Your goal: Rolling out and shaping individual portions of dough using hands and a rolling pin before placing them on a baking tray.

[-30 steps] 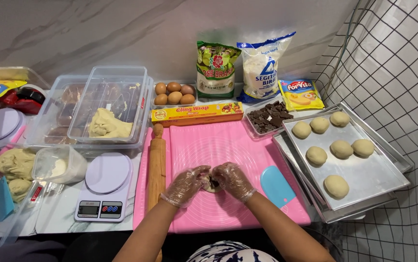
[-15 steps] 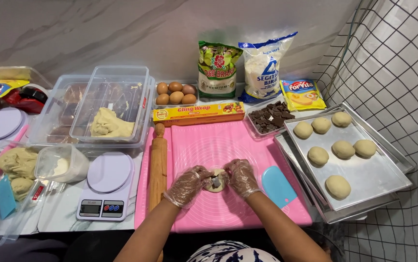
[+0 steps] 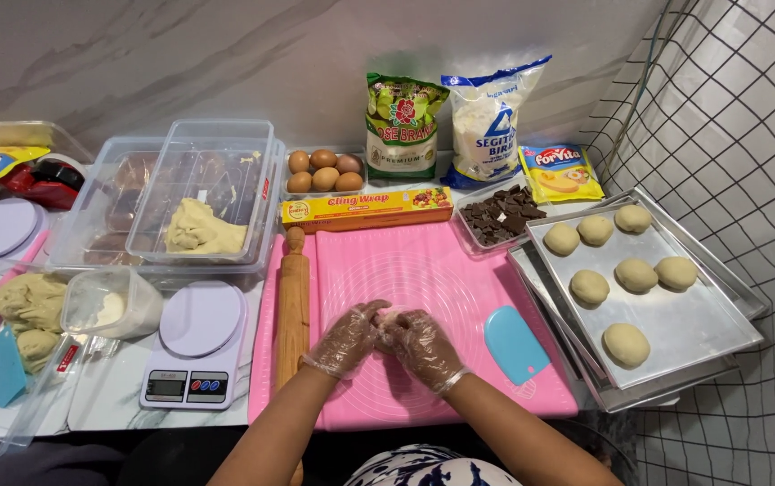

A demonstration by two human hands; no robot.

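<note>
Both my hands wear clear plastic gloves and meet over the pink silicone mat [image 3: 423, 261]. My left hand [image 3: 349, 339] and my right hand [image 3: 425, 346] are cupped together around a small piece of pale dough [image 3: 394, 318], which is mostly hidden between the fingers. A wooden rolling pin [image 3: 293, 306] lies along the mat's left edge, close to my left hand. A blue plastic scraper [image 3: 515, 343] rests on the mat to the right of my right hand.
A metal tray [image 3: 684, 324] at right holds several dough balls. Behind the mat: a chocolate-chunk dish [image 3: 501, 214], a cling-wrap box [image 3: 367, 208], eggs [image 3: 322, 170], flour bags. At left: a scale [image 3: 197, 346], a clear box with dough [image 3: 203, 202], a cup [image 3: 113, 304]. A wire grid stands far right.
My hands have closed over the dough. Half a second ago it lay open between them with dark filling showing; now it is covered.
</note>
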